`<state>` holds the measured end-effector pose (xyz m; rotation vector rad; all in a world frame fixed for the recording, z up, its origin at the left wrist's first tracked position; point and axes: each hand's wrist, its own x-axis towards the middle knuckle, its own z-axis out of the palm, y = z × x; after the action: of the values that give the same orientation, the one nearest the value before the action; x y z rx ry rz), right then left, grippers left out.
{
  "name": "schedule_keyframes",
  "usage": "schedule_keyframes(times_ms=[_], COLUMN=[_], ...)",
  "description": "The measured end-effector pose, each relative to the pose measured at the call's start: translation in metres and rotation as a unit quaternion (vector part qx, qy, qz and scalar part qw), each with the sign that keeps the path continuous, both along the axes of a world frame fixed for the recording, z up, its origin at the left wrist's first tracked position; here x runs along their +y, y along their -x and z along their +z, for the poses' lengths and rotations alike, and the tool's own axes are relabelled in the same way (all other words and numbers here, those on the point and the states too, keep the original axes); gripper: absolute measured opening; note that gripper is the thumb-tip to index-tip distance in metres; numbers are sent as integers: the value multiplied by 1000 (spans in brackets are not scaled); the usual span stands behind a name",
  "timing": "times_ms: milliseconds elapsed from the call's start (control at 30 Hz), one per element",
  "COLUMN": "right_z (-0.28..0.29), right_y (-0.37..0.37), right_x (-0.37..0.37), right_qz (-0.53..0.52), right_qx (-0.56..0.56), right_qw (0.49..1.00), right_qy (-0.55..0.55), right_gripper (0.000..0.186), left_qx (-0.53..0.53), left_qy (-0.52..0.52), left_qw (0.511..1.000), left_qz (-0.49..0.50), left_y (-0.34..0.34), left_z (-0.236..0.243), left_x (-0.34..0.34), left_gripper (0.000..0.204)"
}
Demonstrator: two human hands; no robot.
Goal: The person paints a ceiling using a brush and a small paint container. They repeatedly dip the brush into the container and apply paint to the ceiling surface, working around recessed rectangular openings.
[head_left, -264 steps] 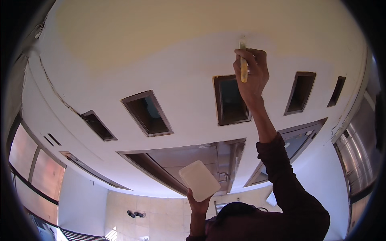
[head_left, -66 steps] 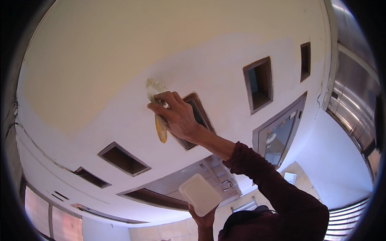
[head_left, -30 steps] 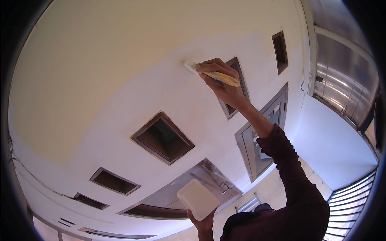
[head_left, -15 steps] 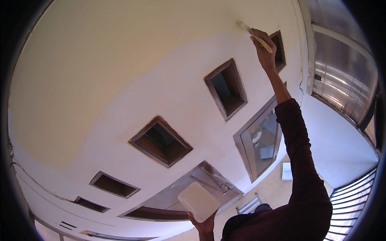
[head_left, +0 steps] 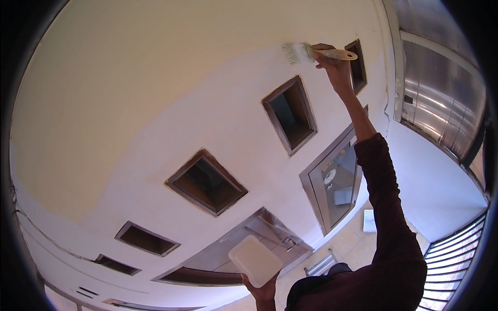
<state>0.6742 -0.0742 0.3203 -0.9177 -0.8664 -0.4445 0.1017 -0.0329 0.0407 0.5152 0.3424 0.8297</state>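
Note:
High on the wall (head_left: pixel 171 122), my right hand (head_left: pixel 334 70) grips a wide paintbrush (head_left: pixel 299 53) by its yellowish handle. The bristles point left, their broad face showing against the wall near the border between cream and whitish paint. Lower down, my left hand (head_left: pixel 263 290) holds a pale rectangular plastic container (head_left: pixel 255 260) from beneath, fingers curled round its lower edge. What the container holds is hidden. A dark maroon sleeve covers my outstretched right arm up to below the elbow.
Several dark-framed recesses cut into the wall, one (head_left: pixel 289 115) below the brush and another (head_left: pixel 206 181) farther left. A framed window (head_left: pixel 334 179) lies left of my right arm. Metal panels (head_left: pixel 441 96) stand at right, above a barred grille (head_left: pixel 454 259). A cable (head_left: pixel 57 242) runs along the lower left.
The paintbrush has turned from edge-on and pointing up-left to lying nearly level, its flat side showing. My right hand has dropped slightly. My left hand and the container stay almost in place.

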Motion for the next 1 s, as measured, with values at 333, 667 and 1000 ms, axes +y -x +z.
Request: schedule_keyframes(times_ms=[333, 667, 1000], right_z=[30, 32, 46], right_y=[-57, 145, 65], right_x=[-17, 71, 40], right_qz=[-338, -296, 36], right_qx=[-30, -257, 11], right_qw=[940, 919, 999], right_qy=[-43, 47, 13], right_gripper=[22, 25, 26], left_qx=[0, -41, 62], left_qy=[1, 42, 25], left_qw=[1000, 998, 993], left_qz=[6, 37, 92], left_y=[-3, -11, -21], left_z=[2, 29, 56], left_x=[0, -11, -21], left_gripper=[75, 61, 78])
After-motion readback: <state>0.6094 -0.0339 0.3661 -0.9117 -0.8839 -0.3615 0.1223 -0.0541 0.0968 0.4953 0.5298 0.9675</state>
